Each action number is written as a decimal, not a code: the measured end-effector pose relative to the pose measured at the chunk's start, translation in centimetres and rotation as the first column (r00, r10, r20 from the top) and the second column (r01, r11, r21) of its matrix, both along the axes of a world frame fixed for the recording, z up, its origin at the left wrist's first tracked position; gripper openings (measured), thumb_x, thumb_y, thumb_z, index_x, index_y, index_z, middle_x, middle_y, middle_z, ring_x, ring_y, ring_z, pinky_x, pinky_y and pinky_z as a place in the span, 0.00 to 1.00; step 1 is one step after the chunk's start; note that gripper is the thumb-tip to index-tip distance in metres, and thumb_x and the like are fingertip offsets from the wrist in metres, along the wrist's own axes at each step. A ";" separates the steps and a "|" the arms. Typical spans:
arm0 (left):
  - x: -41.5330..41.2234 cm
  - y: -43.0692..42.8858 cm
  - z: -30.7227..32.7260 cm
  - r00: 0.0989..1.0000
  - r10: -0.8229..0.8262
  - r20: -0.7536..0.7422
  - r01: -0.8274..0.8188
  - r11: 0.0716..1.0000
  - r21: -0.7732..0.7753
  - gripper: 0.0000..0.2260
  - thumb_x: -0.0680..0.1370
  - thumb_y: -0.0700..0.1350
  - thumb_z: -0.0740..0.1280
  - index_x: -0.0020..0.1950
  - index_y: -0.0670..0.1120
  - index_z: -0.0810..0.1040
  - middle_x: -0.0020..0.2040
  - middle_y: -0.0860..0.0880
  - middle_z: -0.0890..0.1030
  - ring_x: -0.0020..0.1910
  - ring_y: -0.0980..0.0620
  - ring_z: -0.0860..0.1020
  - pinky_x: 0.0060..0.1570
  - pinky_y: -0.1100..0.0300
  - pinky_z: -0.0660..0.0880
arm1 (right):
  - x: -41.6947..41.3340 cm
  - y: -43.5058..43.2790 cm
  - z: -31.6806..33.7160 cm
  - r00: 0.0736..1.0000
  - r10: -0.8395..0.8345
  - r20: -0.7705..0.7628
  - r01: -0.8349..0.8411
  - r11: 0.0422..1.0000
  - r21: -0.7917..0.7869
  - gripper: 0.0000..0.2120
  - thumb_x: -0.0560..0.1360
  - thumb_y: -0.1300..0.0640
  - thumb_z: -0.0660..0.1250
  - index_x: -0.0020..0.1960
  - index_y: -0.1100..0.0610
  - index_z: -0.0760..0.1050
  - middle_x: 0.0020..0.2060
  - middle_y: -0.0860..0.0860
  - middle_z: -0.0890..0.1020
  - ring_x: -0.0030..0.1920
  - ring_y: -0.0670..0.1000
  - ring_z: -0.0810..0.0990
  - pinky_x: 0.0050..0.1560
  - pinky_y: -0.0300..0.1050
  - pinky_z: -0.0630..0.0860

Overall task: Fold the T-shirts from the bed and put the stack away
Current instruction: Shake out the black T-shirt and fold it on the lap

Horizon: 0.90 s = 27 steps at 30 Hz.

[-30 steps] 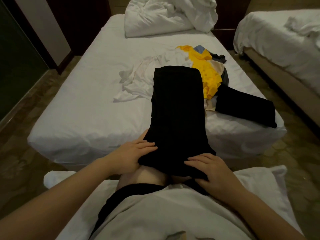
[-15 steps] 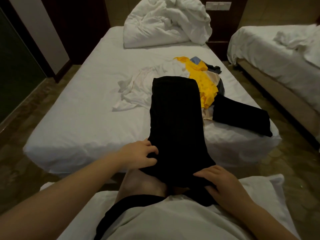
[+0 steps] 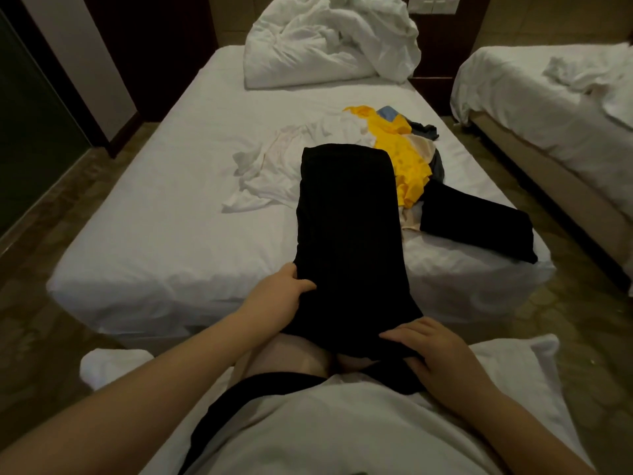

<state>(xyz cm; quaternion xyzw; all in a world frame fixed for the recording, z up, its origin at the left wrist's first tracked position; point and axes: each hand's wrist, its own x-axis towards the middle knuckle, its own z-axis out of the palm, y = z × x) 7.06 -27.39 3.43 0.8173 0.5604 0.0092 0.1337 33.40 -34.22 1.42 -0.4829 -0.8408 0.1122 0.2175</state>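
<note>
Your left hand (image 3: 281,296) has slid up the black T-shirt (image 3: 346,228) and grips its side edge, while below that grip your right hand (image 3: 442,354) presses flat-fingered.

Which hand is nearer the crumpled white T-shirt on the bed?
Left. The left hand grips the left edge of the black T-shirt, just short of the white T-shirt; the right hand rests on its near end, farther back and rightward.

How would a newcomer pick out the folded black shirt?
On the bed ahead with the crumpled duvet, look near the right foot corner beside the yellow shirt. The folded black shirt is a compact rectangle lying untouched, unlike the long black shirt touched by the left hand and right hand.
</note>
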 end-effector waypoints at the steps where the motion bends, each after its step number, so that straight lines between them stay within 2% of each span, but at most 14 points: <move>1: -0.5 -0.1 0.0 1.000 0.001 0.007 -0.001 1.000 0.003 0.18 0.78 0.39 0.59 0.67 0.50 0.73 0.52 0.46 0.68 0.51 0.43 0.74 0.50 0.61 0.67 | 0.0 0.0 0.3 1.000 0.005 -0.012 -0.005 1.000 0.001 0.20 0.64 0.56 0.57 0.51 0.50 0.81 0.44 0.44 0.83 0.47 0.43 0.75 0.46 0.33 0.72; 3: -1.7 -0.1 -0.1 1.000 0.012 -0.012 -0.012 1.000 -0.008 0.18 0.77 0.37 0.59 0.65 0.47 0.76 0.56 0.45 0.69 0.52 0.44 0.74 0.52 0.63 0.66 | 0.0 -0.2 0.9 1.000 0.016 -0.013 -0.016 1.000 0.022 0.19 0.65 0.56 0.57 0.50 0.52 0.81 0.43 0.45 0.83 0.46 0.44 0.75 0.46 0.33 0.71; 5: -3.2 -0.1 -0.5 0.998 -0.018 -0.057 0.015 0.999 -0.048 0.19 0.76 0.35 0.59 0.66 0.47 0.75 0.65 0.45 0.70 0.59 0.45 0.74 0.59 0.63 0.66 | -0.1 -0.3 1.4 1.000 0.024 0.018 -0.025 0.998 0.059 0.17 0.65 0.55 0.57 0.48 0.52 0.81 0.42 0.45 0.82 0.44 0.44 0.75 0.45 0.34 0.72; 9: -5.4 -0.6 -0.5 0.990 -0.128 -0.051 0.115 0.973 -0.200 0.28 0.75 0.36 0.60 0.74 0.51 0.62 0.74 0.50 0.63 0.69 0.50 0.66 0.68 0.63 0.59 | -0.1 -0.8 1.5 0.999 0.030 0.043 -0.032 0.997 0.068 0.14 0.67 0.54 0.59 0.47 0.53 0.80 0.43 0.46 0.80 0.46 0.45 0.73 0.47 0.33 0.71; 12: -6.0 -1.8 -1.2 0.943 -0.235 -0.236 0.210 0.970 -0.126 0.33 0.76 0.42 0.59 0.77 0.54 0.48 0.77 0.52 0.52 0.71 0.48 0.60 0.69 0.58 0.59 | 0.0 -0.9 1.1 0.998 0.039 0.055 -0.042 0.998 0.043 0.10 0.65 0.57 0.65 0.46 0.53 0.79 0.49 0.47 0.80 0.52 0.45 0.73 0.50 0.38 0.72; 14: -6.2 -1.8 -1.7 0.916 -0.262 -0.302 0.262 0.964 -0.043 0.34 0.76 0.42 0.58 0.77 0.56 0.44 0.78 0.52 0.48 0.72 0.48 0.57 0.69 0.54 0.60 | 0.0 -0.8 0.6 0.997 0.052 0.056 -0.050 0.998 -0.028 0.14 0.62 0.61 0.67 0.47 0.52 0.78 0.54 0.47 0.80 0.57 0.45 0.73 0.54 0.42 0.74; 16: -6.3 -1.1 -1.8 0.904 -0.312 -0.293 0.338 0.940 0.039 0.32 0.74 0.40 0.59 0.76 0.55 0.56 0.76 0.50 0.58 0.71 0.46 0.63 0.66 0.51 0.66 | 0.0 -0.8 0.5 0.999 0.045 0.019 -0.043 0.991 -0.130 0.17 0.64 0.64 0.67 0.51 0.53 0.78 0.57 0.44 0.79 0.63 0.43 0.71 0.60 0.45 0.73; 18: -6.1 -0.2 -1.7 0.902 -0.367 -0.226 0.391 0.917 0.073 0.26 0.68 0.39 0.61 0.67 0.50 0.74 0.66 0.48 0.75 0.62 0.44 0.76 0.58 0.50 0.76 | 0.0 -0.8 0.8 1.000 -0.021 -0.010 0.018 0.968 -0.248 0.16 0.70 0.67 0.67 0.56 0.54 0.78 0.60 0.41 0.74 0.64 0.40 0.67 0.64 0.41 0.69; 19: -6.0 0.0 -1.9 0.901 -0.385 -0.201 0.409 0.908 0.092 0.24 0.66 0.39 0.62 0.62 0.47 0.78 0.61 0.47 0.79 0.59 0.44 0.78 0.55 0.48 0.76 | 0.1 -0.8 1.1 0.999 -0.051 -0.005 0.047 0.955 -0.293 0.16 0.73 0.67 0.66 0.57 0.54 0.78 0.61 0.41 0.73 0.63 0.41 0.68 0.64 0.40 0.68; 20: -5.9 0.1 -2.0 0.900 -0.400 -0.172 0.418 0.904 0.084 0.23 0.65 0.38 0.63 0.59 0.46 0.80 0.60 0.47 0.80 0.59 0.43 0.78 0.57 0.48 0.74 | 0.2 -0.7 1.4 0.997 -0.073 -0.007 0.067 0.944 -0.323 0.15 0.74 0.66 0.65 0.58 0.54 0.77 0.61 0.43 0.75 0.62 0.43 0.72 0.62 0.41 0.70; 22: -5.7 -0.1 -1.7 0.909 -0.408 -0.088 0.415 0.906 0.088 0.21 0.68 0.38 0.60 0.60 0.44 0.80 0.62 0.46 0.78 0.64 0.41 0.74 0.64 0.50 0.66 | 0.4 -0.4 2.6 0.995 -0.097 -0.039 0.076 0.928 -0.365 0.12 0.76 0.65 0.63 0.55 0.51 0.76 0.53 0.46 0.80 0.55 0.48 0.78 0.54 0.42 0.74; 24: -6.0 -0.8 -1.1 0.925 -0.380 0.000 0.379 0.923 0.059 0.24 0.71 0.46 0.52 0.63 0.45 0.77 0.65 0.48 0.76 0.69 0.45 0.69 0.68 0.54 0.62 | 0.7 -0.1 4.2 0.997 -0.078 -0.027 0.061 0.913 -0.404 0.09 0.78 0.61 0.63 0.50 0.46 0.74 0.47 0.44 0.80 0.50 0.46 0.79 0.49 0.38 0.74; 26: -6.4 -1.9 -0.6 0.941 -0.338 0.007 0.336 0.934 -0.119 0.28 0.71 0.55 0.47 0.68 0.51 0.73 0.69 0.52 0.71 0.71 0.51 0.66 0.71 0.58 0.60 | 0.9 -0.3 5.5 1.000 -0.017 0.024 0.026 0.883 -0.468 0.10 0.78 0.58 0.63 0.47 0.42 0.71 0.44 0.41 0.79 0.47 0.42 0.78 0.47 0.33 0.73; 27: -6.5 -2.6 -0.3 0.956 -0.285 0.065 0.292 0.929 -0.229 0.29 0.71 0.60 0.48 0.67 0.55 0.73 0.70 0.53 0.70 0.70 0.52 0.67 0.71 0.57 0.61 | 1.0 -0.5 5.9 0.999 0.013 0.036 0.007 0.864 -0.503 0.10 0.78 0.57 0.63 0.46 0.40 0.71 0.44 0.39 0.79 0.46 0.40 0.77 0.47 0.33 0.73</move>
